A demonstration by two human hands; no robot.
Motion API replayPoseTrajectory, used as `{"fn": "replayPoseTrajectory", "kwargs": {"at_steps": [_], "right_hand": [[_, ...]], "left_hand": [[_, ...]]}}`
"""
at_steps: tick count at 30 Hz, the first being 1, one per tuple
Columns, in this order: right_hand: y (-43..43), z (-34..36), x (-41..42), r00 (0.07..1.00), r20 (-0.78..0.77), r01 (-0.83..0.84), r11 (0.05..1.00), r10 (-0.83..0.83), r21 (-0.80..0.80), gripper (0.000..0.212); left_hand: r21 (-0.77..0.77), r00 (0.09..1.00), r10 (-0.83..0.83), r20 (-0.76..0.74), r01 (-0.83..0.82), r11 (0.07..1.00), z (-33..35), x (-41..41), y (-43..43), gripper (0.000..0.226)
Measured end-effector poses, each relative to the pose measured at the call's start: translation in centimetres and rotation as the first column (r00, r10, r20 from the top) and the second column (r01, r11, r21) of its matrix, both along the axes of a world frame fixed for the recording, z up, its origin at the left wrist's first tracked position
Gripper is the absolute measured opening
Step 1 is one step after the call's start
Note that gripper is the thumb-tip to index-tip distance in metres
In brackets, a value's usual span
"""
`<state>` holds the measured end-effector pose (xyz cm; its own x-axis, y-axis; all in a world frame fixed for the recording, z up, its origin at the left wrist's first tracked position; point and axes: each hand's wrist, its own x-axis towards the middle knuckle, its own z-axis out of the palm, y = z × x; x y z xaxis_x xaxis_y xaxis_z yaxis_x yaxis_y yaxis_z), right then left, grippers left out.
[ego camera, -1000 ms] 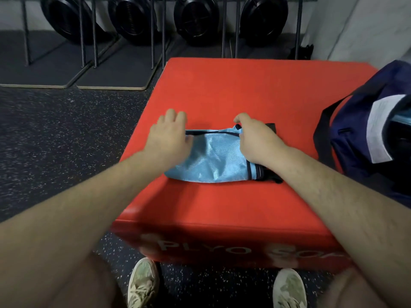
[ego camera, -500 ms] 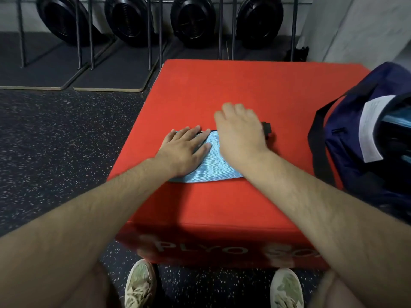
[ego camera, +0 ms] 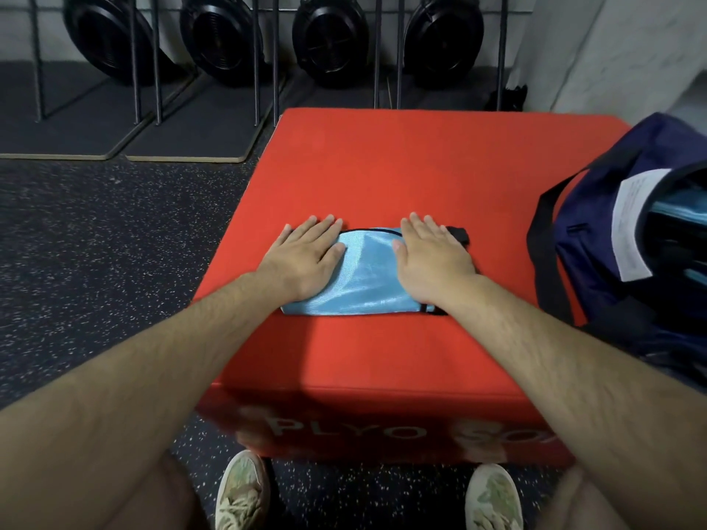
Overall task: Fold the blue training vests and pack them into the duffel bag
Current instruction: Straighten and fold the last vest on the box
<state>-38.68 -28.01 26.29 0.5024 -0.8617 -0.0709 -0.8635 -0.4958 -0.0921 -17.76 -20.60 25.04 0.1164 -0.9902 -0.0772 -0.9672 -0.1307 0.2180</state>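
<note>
A light blue training vest with black trim lies folded into a small flat rectangle on the red plyo box. My left hand presses flat on its left end, fingers straight. Over the vest's right end my right hand lies flat too, covering the black edge there. A navy duffel bag stands open at the box's right side, with more light blue fabric showing inside it.
Black speckled rubber floor surrounds the box. Several black fan wheels of exercise machines stand on dark mats along the back wall. My two shoes are at the box's near edge.
Both hands closed together over the vest, then slid apart to its two ends, fingers flat, smoothing the fold.
</note>
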Motion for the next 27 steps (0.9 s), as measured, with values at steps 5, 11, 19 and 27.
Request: {"fn": "replayPoseTrajectory", "kwargs": {"at_steps": [5,11,19,27], "right_hand": [[3.5,1.3,1.5,0.991,-0.052,-0.136,0.944,0.126,-0.299,0.060],[6.0,-0.4,1.7,0.974,-0.045,-0.227,0.961,0.222,-0.155,0.076],[0.6,-0.1,-1.3,0.969,-0.023,-0.241,0.920,0.246,-0.308,0.064],[1.8,4.2,-3.0,0.924,0.136,-0.358,0.933,0.358,-0.030,0.041]], "left_hand": [[-0.081,0.992,-0.037,0.117,0.046,0.996,1.0,-1.2,-0.1,0.060],[-0.085,0.992,-0.121,0.030,0.123,0.989,0.5,-1.7,0.5,0.058],[-0.015,0.959,0.021,0.282,-0.017,1.000,3.1,-0.7,0.8,0.048],[0.108,0.982,-0.016,0.186,-0.004,0.994,5.2,-2.6,2.8,0.041]]}}
